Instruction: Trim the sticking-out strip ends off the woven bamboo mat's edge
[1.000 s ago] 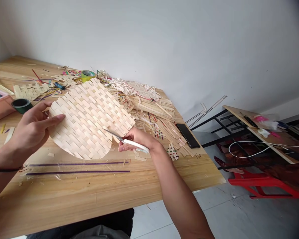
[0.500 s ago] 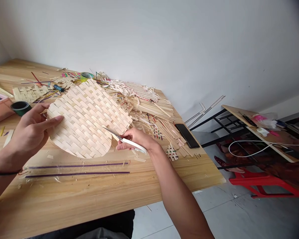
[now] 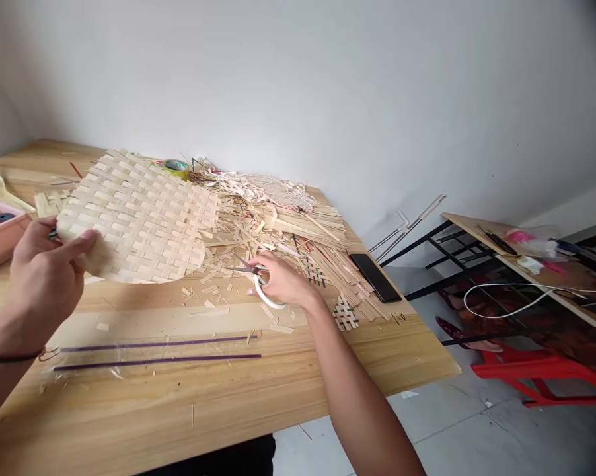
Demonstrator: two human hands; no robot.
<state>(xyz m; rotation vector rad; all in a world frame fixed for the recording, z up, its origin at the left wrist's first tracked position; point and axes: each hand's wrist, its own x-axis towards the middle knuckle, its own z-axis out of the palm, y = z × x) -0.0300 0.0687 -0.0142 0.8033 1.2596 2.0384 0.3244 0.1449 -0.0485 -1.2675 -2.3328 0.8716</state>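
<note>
My left hand (image 3: 50, 271) pinches the left end of a pale woven mat (image 3: 139, 221) made of flat wood-like strips, thumb on top and fingers behind. The mat is held tilted above the table; its lower edge is rounded, while strip ends stick out along the top and right. White-handled scissors (image 3: 265, 287) are in my right hand (image 3: 281, 277), blades parted and pointing left. A gap separates the blades from the mat. Cut scraps (image 3: 213, 287) lie on the table beneath the blades. Two dark purple strips (image 3: 159, 360) lie nearer to me.
Behind the mat are a tape roll (image 3: 176, 168) and a heap of loose strips (image 3: 308, 225). A black phone (image 3: 374, 277) and a small woven piece (image 3: 346, 313) lie at the right. A pink box (image 3: 0, 235) stands at far left, a red stool (image 3: 546, 373) beyond the table.
My left hand has moved the mat left and turned its face. The scissors have come away from the mat's right edge, and their blades have opened wider.
</note>
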